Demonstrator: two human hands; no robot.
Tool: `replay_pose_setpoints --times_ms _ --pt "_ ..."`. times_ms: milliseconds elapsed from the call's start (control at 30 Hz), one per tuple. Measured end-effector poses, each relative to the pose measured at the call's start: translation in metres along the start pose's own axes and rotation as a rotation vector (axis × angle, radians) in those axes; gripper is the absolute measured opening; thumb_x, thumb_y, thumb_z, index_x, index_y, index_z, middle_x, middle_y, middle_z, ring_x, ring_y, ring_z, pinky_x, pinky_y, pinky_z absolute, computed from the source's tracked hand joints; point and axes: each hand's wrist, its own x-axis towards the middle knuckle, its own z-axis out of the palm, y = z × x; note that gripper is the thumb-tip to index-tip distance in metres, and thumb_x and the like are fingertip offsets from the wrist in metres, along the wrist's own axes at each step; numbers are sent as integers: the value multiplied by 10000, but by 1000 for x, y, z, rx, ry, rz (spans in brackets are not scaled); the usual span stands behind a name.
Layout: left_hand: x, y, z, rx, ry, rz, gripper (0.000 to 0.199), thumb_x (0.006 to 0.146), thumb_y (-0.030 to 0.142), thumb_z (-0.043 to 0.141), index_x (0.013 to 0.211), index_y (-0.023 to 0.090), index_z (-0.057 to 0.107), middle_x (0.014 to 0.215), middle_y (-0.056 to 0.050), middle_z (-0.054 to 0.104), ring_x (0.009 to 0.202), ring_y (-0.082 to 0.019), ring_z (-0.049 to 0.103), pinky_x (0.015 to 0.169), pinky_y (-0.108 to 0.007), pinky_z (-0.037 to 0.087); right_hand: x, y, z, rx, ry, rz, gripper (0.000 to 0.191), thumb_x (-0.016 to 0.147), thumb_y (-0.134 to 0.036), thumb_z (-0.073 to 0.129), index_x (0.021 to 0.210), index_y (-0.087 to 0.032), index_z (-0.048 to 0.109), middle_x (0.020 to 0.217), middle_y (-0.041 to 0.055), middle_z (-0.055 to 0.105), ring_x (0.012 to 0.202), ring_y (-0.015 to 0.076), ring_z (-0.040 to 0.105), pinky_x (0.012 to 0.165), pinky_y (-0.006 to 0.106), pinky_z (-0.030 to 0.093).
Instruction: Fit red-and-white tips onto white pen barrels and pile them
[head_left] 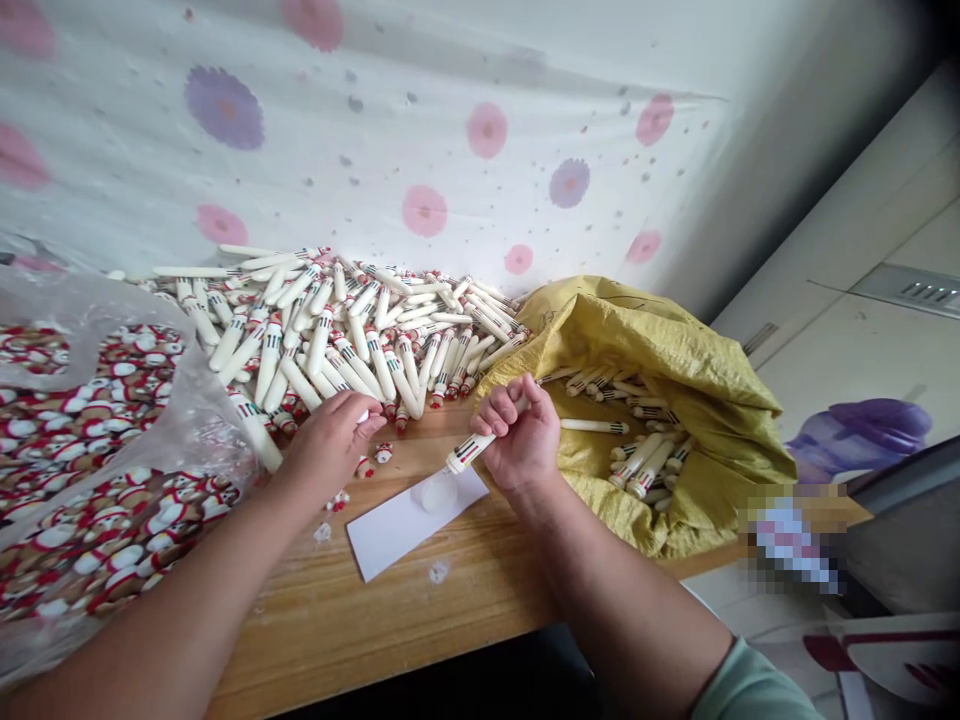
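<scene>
My right hand is closed around a white multicolour pen, which tilts down to the left. The pen's lower end is just above a small clear round blob or dish on a white card; whether they touch I cannot tell. My left hand pinches something small, mostly hidden, with only a white bit showing at the fingertips. Close to that hand lie small red-and-white figures on the wooden table. Behind both hands is a heap of white pens, many with red-and-white figures on their ends.
At left, a clear plastic bag holds many small red, white and brown figures. A yellow woven sack with more white pens stands open on the right. A flower-patterned sheet hangs behind. Clear scraps lie near the table's front.
</scene>
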Motion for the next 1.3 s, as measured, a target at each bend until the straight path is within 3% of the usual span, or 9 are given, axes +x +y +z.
replay_pose_setpoints --times_ms 133,300,400,533,700,867,1000,1167,1300 --pt "-1 5 -4 -191 49 -285 314 825 504 543 852 195 597 761 -35 618 692 -200 577 632 -305 435 2 1 0 14 5 2 319 851 -309 503 590 -197 358 460 -90 249 375 68 227 398 182 302" --pt "-8 41 -6 -853 -178 -622 435 699 583 669 842 178 600 587 38 497 476 -94 410 444 -201 289 3 2 0 38 19 -17 308 841 -306 510 598 -197 356 463 -94 241 378 66 225 403 178 298" --pt "-12 58 -4 -927 -247 -611 433 634 521 755 833 154 641 545 63 426 474 -65 339 434 -177 219 3 1 3 40 21 -51 328 827 -317 534 603 -201 324 468 -99 226 382 64 220 409 175 297" --pt "-15 61 1 -928 -272 -595 463 624 480 785 924 141 684 589 43 472 519 -73 375 457 -189 277 1 -1 6 43 -3 -98 363 809 -327 564 607 -204 288 474 -102 218 391 64 224 416 172 300" --pt "-15 59 -2 -1059 -373 -653 580 657 475 771 1131 160 659 873 -42 628 575 -72 428 510 -215 347 -1 -3 8 63 -23 -104 352 799 -314 561 603 -204 291 472 -96 236 389 66 236 411 175 302" --pt "-15 57 -1 -972 -313 -599 579 693 505 735 1150 160 652 648 38 469 534 -70 327 480 -208 241 -1 -2 8 56 -27 -99 342 797 -315 557 594 -202 306 466 -94 237 387 66 240 412 178 307" --pt "-15 58 1 -862 -338 -528 500 755 592 615 1014 166 654 596 55 399 516 -90 328 478 -228 243 0 -2 9 60 -11 -97 318 806 -317 539 598 -202 329 463 -94 245 383 66 244 411 180 307" --pt "-17 64 -1 -276 -249 -142 383 786 460 574 542 172 514 559 14 457 545 -118 403 547 -268 282 -2 -2 13 85 32 -105 330 832 -325 515 603 -201 313 457 -96 233 381 63 232 404 172 298" --pt "-21 68 4 21 -231 2 343 775 392 573 511 176 535 561 -13 513 535 -133 443 544 -281 252 -6 0 17 31 31 -98 369 852 -351 514 605 -204 283 456 -102 212 370 59 204 389 170 277"
